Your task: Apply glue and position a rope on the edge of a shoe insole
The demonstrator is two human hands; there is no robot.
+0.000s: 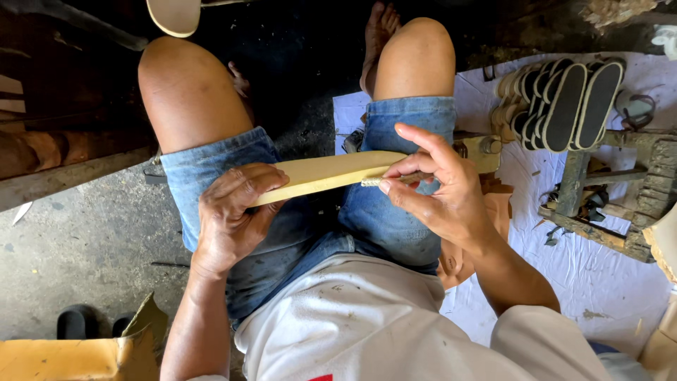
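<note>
Grey concrete floor (84, 247) lies rough under the seated person, a torn cardboard box (77, 356) nearest at the lower left. Across the denim lap, the left hand (229, 215) wraps closed around a smooth pale yellow sole (324, 173); the right hand (434, 187) pinches a thin stick-like tool (395, 179) against its edge. Farther right, dark-edged soles (564, 99) stand stacked on white sheeting (606, 275).

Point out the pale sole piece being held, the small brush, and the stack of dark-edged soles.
Pale sole piece (331, 171), head view, on its flat middle between the hands.
Small brush (371, 181), head view, on its bristle tip.
Stack of dark-edged soles (564, 106), head view, on one sole's black face.
</note>
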